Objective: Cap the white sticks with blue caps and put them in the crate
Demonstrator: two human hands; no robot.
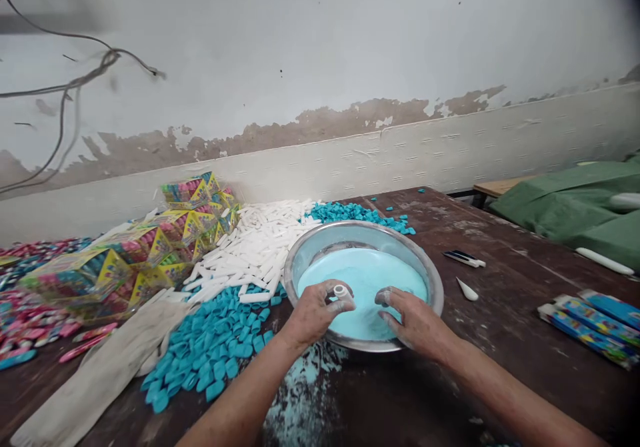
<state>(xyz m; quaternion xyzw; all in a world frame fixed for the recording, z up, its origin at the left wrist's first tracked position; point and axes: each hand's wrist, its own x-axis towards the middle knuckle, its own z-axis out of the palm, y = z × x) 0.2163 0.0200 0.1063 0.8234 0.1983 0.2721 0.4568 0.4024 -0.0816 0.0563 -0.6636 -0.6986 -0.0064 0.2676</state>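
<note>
A wide metal basin [438, 285] holds light-blue powder [373, 270], smooth at the back and disturbed near my hands. Over its left front part, my left hand [316, 310] grips a small white plastic tube [342, 292] between thumb and fingers, its round open mouth turned up. My right hand [413, 317] is at the right front of the basin, close above the powder. Its fingers are curved with the thumb apart, nothing shows between them, and the fingertips are dusted with powder. Blue powder is also spilled on the table in front of the basin.
Left of the basin lie piles of white tubes [265, 240] and teal caps [215, 340], with more teal caps [345, 213] behind it. Filled display boxes [155, 240] and a beige cloth [105, 367] are further left. On the right are a white pointed piece [467, 289] and blue packets [593, 323].
</note>
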